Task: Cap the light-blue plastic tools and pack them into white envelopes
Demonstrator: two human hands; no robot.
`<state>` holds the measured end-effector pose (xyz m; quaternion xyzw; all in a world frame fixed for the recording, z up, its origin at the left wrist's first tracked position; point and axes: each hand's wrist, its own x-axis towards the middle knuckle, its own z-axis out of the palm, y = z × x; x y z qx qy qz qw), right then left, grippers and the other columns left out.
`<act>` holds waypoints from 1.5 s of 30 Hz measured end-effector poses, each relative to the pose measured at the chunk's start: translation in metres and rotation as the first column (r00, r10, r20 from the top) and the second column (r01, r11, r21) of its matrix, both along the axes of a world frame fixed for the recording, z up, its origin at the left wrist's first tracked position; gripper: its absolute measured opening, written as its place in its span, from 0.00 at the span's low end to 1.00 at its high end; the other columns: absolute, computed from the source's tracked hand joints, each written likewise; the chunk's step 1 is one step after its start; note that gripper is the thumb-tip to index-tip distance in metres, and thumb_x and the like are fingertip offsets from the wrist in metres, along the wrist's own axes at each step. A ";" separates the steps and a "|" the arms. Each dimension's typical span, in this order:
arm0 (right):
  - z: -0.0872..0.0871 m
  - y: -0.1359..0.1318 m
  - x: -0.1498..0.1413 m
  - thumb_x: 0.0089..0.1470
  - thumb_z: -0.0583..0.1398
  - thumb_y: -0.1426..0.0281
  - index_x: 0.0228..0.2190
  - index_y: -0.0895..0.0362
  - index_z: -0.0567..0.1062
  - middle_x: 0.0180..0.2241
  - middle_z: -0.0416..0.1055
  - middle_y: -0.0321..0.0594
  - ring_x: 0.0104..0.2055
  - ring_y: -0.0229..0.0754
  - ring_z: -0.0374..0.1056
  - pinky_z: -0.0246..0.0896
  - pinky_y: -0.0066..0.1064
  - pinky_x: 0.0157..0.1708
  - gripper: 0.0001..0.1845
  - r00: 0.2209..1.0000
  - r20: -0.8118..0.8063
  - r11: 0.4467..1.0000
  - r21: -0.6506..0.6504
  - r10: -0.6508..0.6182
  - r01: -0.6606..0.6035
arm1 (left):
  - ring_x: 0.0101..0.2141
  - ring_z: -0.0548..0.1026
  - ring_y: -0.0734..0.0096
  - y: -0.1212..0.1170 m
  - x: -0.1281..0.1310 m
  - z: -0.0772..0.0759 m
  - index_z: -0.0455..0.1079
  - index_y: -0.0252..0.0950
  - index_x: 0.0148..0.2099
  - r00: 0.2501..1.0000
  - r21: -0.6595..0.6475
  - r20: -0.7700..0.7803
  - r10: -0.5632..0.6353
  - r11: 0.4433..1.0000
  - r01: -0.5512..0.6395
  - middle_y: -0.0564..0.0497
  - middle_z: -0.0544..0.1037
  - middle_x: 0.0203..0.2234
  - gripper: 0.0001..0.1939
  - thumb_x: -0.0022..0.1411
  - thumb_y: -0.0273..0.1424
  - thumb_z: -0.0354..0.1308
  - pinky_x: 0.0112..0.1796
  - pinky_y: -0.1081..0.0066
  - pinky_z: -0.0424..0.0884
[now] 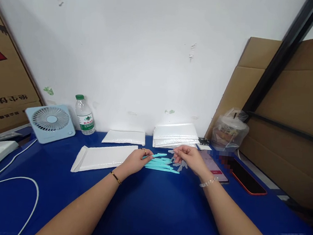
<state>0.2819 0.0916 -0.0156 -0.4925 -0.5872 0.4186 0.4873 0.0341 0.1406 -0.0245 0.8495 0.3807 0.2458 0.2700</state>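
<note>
On the blue table (148, 205), my left hand (135, 162) pinches one thin teal stick (158, 155) by its near end, fingers closed. A pile of several more teal sticks (161, 166) lies just right of that hand. My right hand (188, 156) hovers over the pile's right side with fingers pinched on a small clear plastic cap (172, 152). A few more clear caps (181, 166) lie under it. A white padded envelope (104, 157) lies flat to the left of my left hand.
A stack of white envelopes (175, 135) and a single one (124, 137) lie by the wall. A water bottle (85, 115) and blue fan (50, 121) stand at the back left, with a white cable (28, 184). Two phones (246, 176) and a bagged drink cup (229, 131) sit on the right.
</note>
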 end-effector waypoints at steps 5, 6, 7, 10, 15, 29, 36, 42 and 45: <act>-0.002 0.001 -0.005 0.45 0.63 0.53 0.26 0.60 0.70 0.22 0.72 0.38 0.21 0.35 0.69 0.62 0.26 0.21 0.21 0.998 -0.058 1.000 -0.010 0.018 -0.019 | 0.31 0.69 0.70 0.000 0.001 0.001 0.71 0.37 0.39 1.000 -0.022 0.019 -0.006 1.000 0.007 0.52 0.74 0.30 0.19 0.62 0.45 0.45 0.34 0.72 0.64; -0.003 0.001 -0.008 0.45 0.63 0.53 0.26 0.60 0.70 0.22 0.72 0.37 0.21 0.34 0.69 0.62 0.26 0.21 0.21 0.998 -0.060 0.999 -0.015 0.031 -0.032 | 0.31 0.69 0.70 0.000 0.001 0.001 0.71 0.37 0.39 1.000 -0.027 0.021 -0.008 1.000 0.009 0.52 0.74 0.30 0.19 0.62 0.45 0.45 0.34 0.72 0.64; -0.003 0.001 -0.010 0.45 0.63 0.53 0.26 0.60 0.71 0.22 0.72 0.37 0.21 0.34 0.69 0.62 0.26 0.22 0.21 0.997 -0.059 0.999 -0.019 0.046 -0.047 | 0.31 0.69 0.70 0.000 0.001 0.002 0.71 0.36 0.38 1.000 -0.032 0.026 -0.015 0.999 0.016 0.52 0.74 0.30 0.19 0.62 0.45 0.45 0.34 0.72 0.64; -0.004 -0.001 -0.019 0.46 0.62 0.53 0.26 0.60 0.71 0.21 0.72 0.37 0.21 0.35 0.69 0.62 0.26 0.23 0.21 0.996 -0.034 0.995 -0.036 0.086 -0.088 | 0.31 0.69 0.71 -0.003 0.004 0.003 0.71 0.36 0.38 0.997 -0.051 0.046 -0.054 0.997 0.056 0.52 0.74 0.29 0.19 0.63 0.43 0.45 0.33 0.72 0.64; 0.002 -0.007 -0.015 0.51 0.59 0.54 0.29 0.61 0.74 0.20 0.72 0.39 0.21 0.35 0.67 0.58 0.24 0.20 0.21 0.962 0.198 0.980 -0.099 0.189 -0.172 | 0.31 0.69 0.71 -0.015 0.012 0.000 0.72 0.36 0.34 0.997 -0.033 -0.022 -0.077 0.997 0.076 0.51 0.73 0.30 0.16 0.61 0.41 0.49 0.32 0.73 0.64; -0.006 -0.002 0.033 0.45 0.60 0.73 0.29 0.57 0.75 0.34 0.69 0.40 0.32 0.39 0.65 0.58 0.28 0.31 0.05 0.543 0.825 0.982 -0.070 0.155 -0.173 | 0.39 0.70 0.63 -0.020 0.022 -0.011 0.72 0.38 0.41 0.930 0.228 -0.364 -0.055 0.963 0.146 0.47 0.74 0.37 0.10 0.60 0.34 0.53 0.38 0.68 0.65; 0.003 -0.007 0.036 0.40 0.65 0.65 0.24 0.57 0.75 0.26 0.73 0.38 0.28 0.41 0.67 0.58 0.28 0.25 0.08 0.600 0.747 0.957 -0.253 0.286 -0.142 | 0.35 0.71 0.65 -0.019 0.022 -0.010 0.72 0.38 0.33 0.937 0.194 -0.350 -0.006 0.978 0.079 0.49 0.75 0.31 0.08 0.58 0.35 0.55 0.33 0.69 0.64; 0.008 -0.011 0.030 0.38 0.66 0.64 0.22 0.57 0.75 0.18 0.71 0.36 0.21 0.39 0.67 0.58 0.28 0.22 0.09 0.636 0.701 0.940 -0.318 0.322 -0.125 | 0.34 0.72 0.65 -0.019 0.022 -0.010 0.73 0.37 0.32 0.939 0.169 -0.343 -0.002 0.984 0.064 0.49 0.76 0.31 0.09 0.58 0.36 0.55 0.32 0.70 0.64; 0.002 -0.010 0.022 0.40 0.65 0.64 0.22 0.57 0.75 0.19 0.72 0.36 0.21 0.39 0.68 0.60 0.28 0.22 0.09 0.665 0.676 0.945 -0.286 0.318 -0.160 | 0.33 0.72 0.65 -0.020 0.022 -0.008 0.72 0.37 0.32 0.941 0.156 -0.338 0.004 0.986 0.052 0.48 0.76 0.31 0.10 0.58 0.38 0.56 0.30 0.70 0.63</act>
